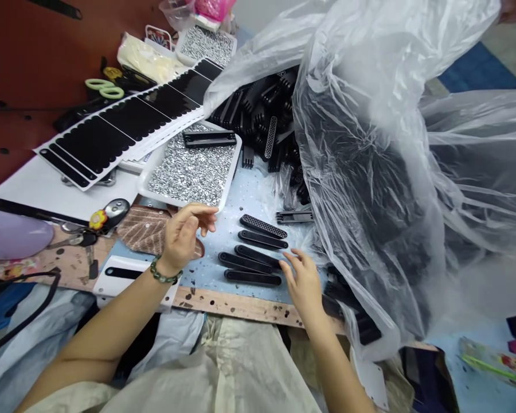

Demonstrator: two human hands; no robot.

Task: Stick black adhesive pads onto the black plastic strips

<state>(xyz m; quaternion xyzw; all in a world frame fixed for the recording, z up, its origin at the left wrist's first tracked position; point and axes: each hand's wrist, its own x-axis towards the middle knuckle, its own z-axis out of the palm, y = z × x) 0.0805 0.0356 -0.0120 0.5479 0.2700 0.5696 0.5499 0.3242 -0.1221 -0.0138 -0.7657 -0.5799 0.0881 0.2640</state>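
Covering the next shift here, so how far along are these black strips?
Looks done: five black strips lie lined up on the blue mat. In hand: the right hand is at the row's end, and the left hand hovers by a tray of silver glitter holding one black strip. Left: a large heap of black parts beside the plastic sheeting.

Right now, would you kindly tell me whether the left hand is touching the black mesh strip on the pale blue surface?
Apart: the head view shows pale blue surface between the left hand and the black mesh strip.
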